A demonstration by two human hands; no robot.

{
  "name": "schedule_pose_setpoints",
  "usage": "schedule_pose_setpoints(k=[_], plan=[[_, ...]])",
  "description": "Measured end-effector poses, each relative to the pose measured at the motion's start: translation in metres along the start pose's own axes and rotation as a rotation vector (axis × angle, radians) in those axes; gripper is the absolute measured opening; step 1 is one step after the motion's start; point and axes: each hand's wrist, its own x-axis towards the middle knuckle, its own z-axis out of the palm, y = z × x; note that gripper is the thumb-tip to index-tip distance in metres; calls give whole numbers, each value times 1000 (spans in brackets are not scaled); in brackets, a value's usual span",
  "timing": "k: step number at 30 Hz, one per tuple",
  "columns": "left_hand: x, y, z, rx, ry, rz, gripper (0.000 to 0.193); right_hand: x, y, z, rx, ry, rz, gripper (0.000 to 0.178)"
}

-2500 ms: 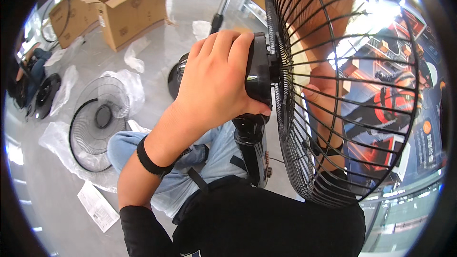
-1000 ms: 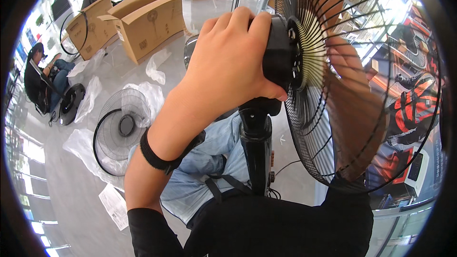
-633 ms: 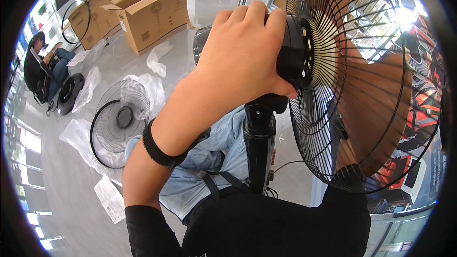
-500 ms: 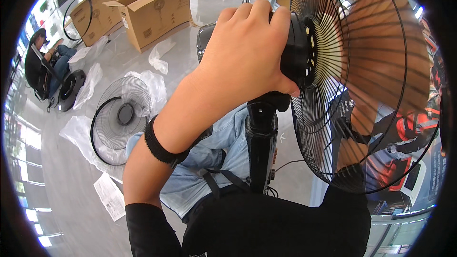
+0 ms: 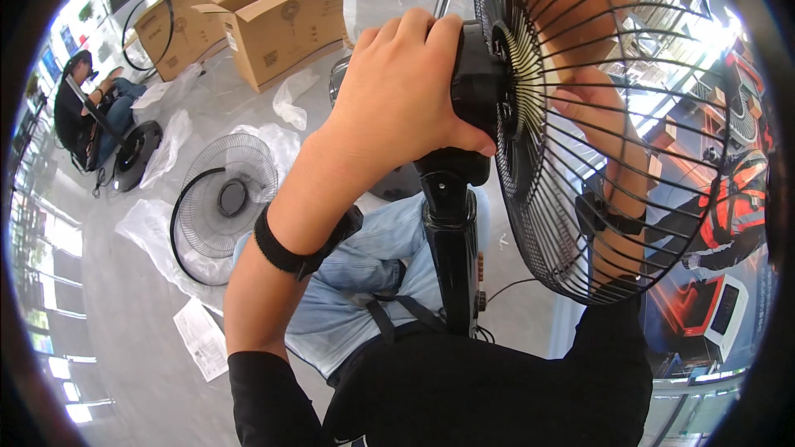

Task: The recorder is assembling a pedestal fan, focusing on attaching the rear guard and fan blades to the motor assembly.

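Note:
My left hand (image 5: 397, 99) is wrapped around the black motor housing (image 5: 476, 87) at the back of a standing fan. The round black wire grille (image 5: 613, 116) is fixed to that housing and fills the upper right. My right hand (image 5: 592, 112) is on the far side of the grille, seen through the wires, with its fingers close to the hub. The wires hide whether it holds anything. A black band is on each wrist. The fan's black pole (image 5: 451, 240) runs down between my knees.
A second wire grille (image 5: 224, 199) lies on clear plastic on the grey floor to my left, with a paper sheet (image 5: 203, 338) nearer me. Open cardboard boxes (image 5: 281, 16) stand behind. Another person (image 5: 91, 108) sits at far left beside a round fan base.
My left hand has kept its hold on the motor housing. The fan head has swung and tilted a little in view, and my right arm has shifted behind the grille toward the hub.

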Motion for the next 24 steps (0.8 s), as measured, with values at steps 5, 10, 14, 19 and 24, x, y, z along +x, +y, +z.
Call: schedule_pose_setpoints(k=[5,10,14,19,24], plan=[[-8,-16,-5,-50,29,-39,102,18,-6,10,-41,-36,-279,72],[-35,-52,-9,-65,75,-70,108,54,-14,39,102,-98,-428,57],[-92,-114,-2,-357,37,-115,98,88,-29,85,226,6,-337,48],[-203,-135,1,-1335,135,-667,94,103,-75,164,-292,-257,-153,70],[-287,-98,38,-1923,501,-886,90,104,-74,219,-553,-618,-201,82]])
